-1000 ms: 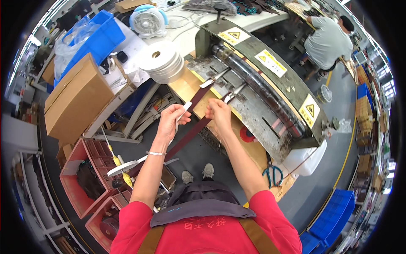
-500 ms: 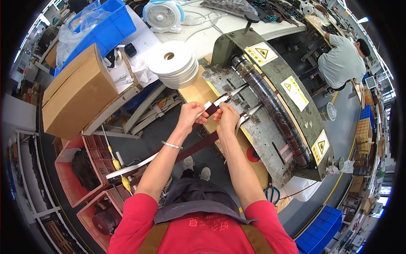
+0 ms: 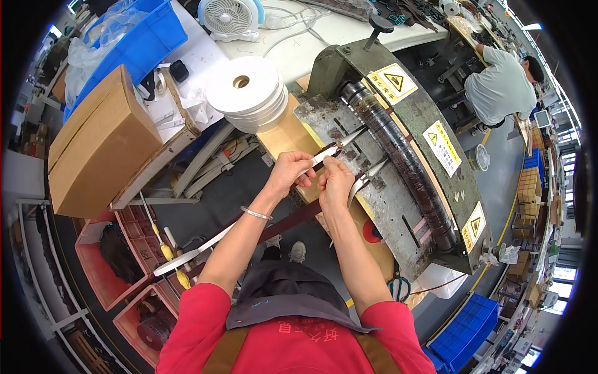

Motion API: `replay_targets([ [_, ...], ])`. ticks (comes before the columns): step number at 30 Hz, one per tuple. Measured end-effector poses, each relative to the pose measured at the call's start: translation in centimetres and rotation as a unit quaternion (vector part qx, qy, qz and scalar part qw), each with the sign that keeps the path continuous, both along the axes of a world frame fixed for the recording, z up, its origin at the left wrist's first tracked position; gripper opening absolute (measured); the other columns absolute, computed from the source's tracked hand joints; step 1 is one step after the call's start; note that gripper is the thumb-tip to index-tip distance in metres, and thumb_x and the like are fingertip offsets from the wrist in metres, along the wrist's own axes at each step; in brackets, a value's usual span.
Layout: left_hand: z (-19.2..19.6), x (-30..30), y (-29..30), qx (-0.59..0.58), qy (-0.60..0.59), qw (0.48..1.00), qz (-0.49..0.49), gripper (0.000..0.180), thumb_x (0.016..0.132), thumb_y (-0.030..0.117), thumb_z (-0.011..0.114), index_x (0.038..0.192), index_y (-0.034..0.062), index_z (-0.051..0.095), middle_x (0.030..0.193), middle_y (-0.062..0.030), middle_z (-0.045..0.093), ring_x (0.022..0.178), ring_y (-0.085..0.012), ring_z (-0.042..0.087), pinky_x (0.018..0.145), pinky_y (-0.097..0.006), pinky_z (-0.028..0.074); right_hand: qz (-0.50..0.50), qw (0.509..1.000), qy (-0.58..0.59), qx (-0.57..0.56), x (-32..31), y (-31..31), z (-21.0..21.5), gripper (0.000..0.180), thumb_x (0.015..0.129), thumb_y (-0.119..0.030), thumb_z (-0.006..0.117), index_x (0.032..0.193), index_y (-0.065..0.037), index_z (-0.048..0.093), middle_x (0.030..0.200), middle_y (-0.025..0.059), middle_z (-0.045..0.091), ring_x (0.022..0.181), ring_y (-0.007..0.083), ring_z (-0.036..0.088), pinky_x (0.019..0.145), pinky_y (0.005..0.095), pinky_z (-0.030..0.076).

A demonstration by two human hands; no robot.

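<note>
White tape (image 3: 318, 159), likely light, limp and best pinched across its flat width, runs from the left hand (image 3: 290, 173), which grips it, past the right hand (image 3: 337, 183), fingers bunched though any hold is unclear, toward the green roller machine's (image 3: 416, 111) metal guide (image 3: 354, 135).

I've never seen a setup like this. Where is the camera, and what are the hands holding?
A wide fisheye camera on a person's head looks down, so straight edges bend. These are bare human hands, not a robot: the left hand pinches a white strip; the right hand is close beside it, its exact grip hidden. A dark red strip runs below. Ahead, a green machine has a dark roller along a metal plate, where two pointed metal pieces lie. White spools stand to its left.
</note>
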State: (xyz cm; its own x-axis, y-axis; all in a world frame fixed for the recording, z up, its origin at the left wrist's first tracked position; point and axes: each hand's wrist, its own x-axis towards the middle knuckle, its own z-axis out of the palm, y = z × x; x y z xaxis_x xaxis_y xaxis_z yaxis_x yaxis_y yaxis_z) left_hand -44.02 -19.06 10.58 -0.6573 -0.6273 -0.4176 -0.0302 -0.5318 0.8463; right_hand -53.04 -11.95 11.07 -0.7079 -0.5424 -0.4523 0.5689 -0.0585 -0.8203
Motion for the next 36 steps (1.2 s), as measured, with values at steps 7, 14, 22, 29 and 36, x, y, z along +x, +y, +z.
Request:
replay_targets([
  [7,0.21,0.13,-0.12,0.004,0.019,1.0,-0.003,0.014,0.08,0.007,0.053,0.089,-0.0026,0.057,0.061,-0.0069,0.06,0.042,-0.0093,0.054,0.037,-0.017,0.04,-0.01,1.0,0.013,0.007,0.14,-0.14,-0.14,0.01,0.078,-0.009,0.059,0.077,-0.001,0.054,0.048,-0.0025,0.039,0.035,0.0077,0.036,0.032,0.0214,0.024],
  [14,0.47,0.16,-0.1,-0.007,0.021,1.0,-0.006,0.015,0.08,0.006,0.052,0.09,-0.0027,0.057,0.06,-0.0068,0.059,0.041,-0.0087,0.053,0.036,-0.017,0.039,-0.005,1.0,0.015,0.004,0.07,-0.11,-0.16,0.01,0.078,-0.009,0.059,0.078,0.0,0.054,0.048,-0.0022,0.039,0.035,0.0079,0.036,0.032,0.0213,0.024],
  [22,0.1,0.05,-0.18,-0.028,0.033,0.999,-0.009,0.016,0.078,0.006,0.052,0.09,-0.0036,0.059,0.058,-0.0064,0.058,0.036,-0.0047,0.043,0.034,-0.015,0.032,0.002,1.0,0.012,-0.002,0.06,0.02,-0.13,0.013,0.078,-0.009,0.058,0.078,0.002,0.054,0.052,-0.0003,0.044,0.036,0.0073,0.037,0.032,0.0207,0.027],
  [29,0.67,-0.19,-0.11,-0.043,0.015,0.999,-0.003,0.018,0.075,0.006,0.05,0.088,-0.0023,0.06,0.053,-0.0028,0.054,0.034,-0.003,0.032,0.032,-0.018,0.022,-0.004,1.0,0.018,-0.005,0.1,-0.02,-0.41,0.012,0.078,-0.009,0.057,0.078,0.003,0.054,0.052,0.0002,0.044,0.036,0.0074,0.037,0.031,0.021,0.027],
  [36,0.91,-0.29,-0.08,-0.055,-0.002,0.998,-0.008,0.018,0.075,0.007,0.051,0.087,-0.0022,0.061,0.052,-0.0026,0.053,0.034,-0.0029,0.032,0.032,-0.018,0.022,-0.01,1.0,0.02,-0.001,0.1,-0.06,-0.42,0.012,0.077,-0.009,0.058,0.078,0.003,0.055,0.052,0.0008,0.045,0.035,0.0075,0.037,0.031,0.0212,0.027],
])
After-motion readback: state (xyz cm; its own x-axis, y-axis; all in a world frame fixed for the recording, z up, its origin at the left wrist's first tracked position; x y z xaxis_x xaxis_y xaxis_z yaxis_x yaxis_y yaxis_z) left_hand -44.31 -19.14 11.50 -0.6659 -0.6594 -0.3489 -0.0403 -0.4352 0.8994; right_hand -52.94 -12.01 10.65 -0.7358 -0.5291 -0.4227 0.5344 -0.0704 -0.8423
